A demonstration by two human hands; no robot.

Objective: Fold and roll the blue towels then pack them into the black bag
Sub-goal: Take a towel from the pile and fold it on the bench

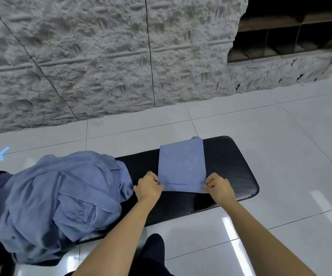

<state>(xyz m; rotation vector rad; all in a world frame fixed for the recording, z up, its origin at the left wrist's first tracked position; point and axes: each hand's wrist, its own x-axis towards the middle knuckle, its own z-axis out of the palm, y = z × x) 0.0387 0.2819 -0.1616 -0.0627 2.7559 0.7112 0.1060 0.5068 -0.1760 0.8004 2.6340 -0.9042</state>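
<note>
Nearest, a dark shoe (153, 248) stands on the glossy white tiled floor (292, 136) just short of the long black padded desk (231, 166). Both forearms reach over the desk's near edge. The left hand (148, 186) and right hand (219, 188) each pinch a near corner of the flat folded blue cloth towel (181, 166), fingers (211, 183) curled on the hem, which is turned up in a narrow fold. The towel lies square across the desk, its far end at the far edge. To its right the desk is bare up to the rounded end. Left, a crumpled heap of blue towels (61, 196) overhangs both edges. Beyond the open floor stands a rough grey stone wall (101, 56)
</note>
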